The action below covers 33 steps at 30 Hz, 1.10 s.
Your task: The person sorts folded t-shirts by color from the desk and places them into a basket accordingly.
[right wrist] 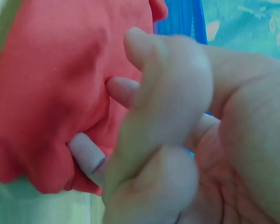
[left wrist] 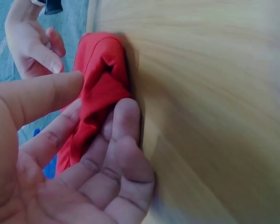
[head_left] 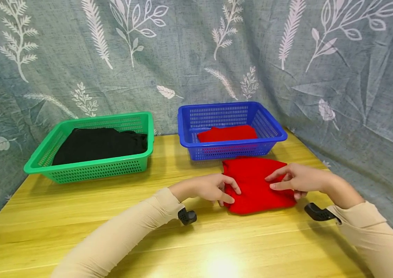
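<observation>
A folded red cloth (head_left: 252, 185) lies on the table in front of the blue basket. At its left edge is my left hand (head_left: 213, 188); in the left wrist view, its thumb and fingers (left wrist: 91, 163) hold a fold of the red cloth (left wrist: 100, 65). My right hand (head_left: 297, 179) is over the right edge, its thumb and forefinger loosely bent above the top. In the right wrist view, fingertips (right wrist: 86, 151) press dents into the bunched red cloth (right wrist: 51, 84). The cloth's underside is hidden.
A blue basket (head_left: 238, 145) behind the cloth contains another red cloth (head_left: 229, 133). To the left stands a green basket (head_left: 88, 166) with black cloth (head_left: 99, 144) inside. The wooden table (head_left: 168, 247) meets a patterned grey-blue curtain (head_left: 182, 58) at the back and sides.
</observation>
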### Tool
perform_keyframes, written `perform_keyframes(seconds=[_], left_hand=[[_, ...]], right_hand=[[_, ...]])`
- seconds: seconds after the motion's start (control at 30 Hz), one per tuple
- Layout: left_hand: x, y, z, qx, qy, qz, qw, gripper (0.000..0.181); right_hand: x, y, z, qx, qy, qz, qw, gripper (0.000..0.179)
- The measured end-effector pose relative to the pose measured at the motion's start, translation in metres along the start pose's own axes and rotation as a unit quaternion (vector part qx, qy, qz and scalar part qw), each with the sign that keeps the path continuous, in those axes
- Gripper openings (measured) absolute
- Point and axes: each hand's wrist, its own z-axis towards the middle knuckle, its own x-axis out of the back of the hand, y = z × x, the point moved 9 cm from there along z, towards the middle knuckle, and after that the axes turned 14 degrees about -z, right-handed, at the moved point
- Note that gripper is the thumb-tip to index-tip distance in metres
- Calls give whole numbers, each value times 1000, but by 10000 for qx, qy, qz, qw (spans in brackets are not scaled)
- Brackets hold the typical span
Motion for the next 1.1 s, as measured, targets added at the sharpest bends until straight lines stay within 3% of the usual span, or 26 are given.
perform_keyframes(seconds=[0.37,0.57,0.87,1.1], left_hand=[[22,-23,-60,77,95,-176,9998,25],[30,-30,-84,145,125,-60,9998,25],[39,-38,-117,202,190,23,9996,27],[49,-41,-135,317,500,-433,9973,43]], right_hand=[[-26,-51,12,434,-113,28,9990,56],[-38,-71,15,663,-123,147,9976,55],[-52,-90,14,881,-152,435,9950,48],[-47,-90,3,1270,114,220,9916,48]])
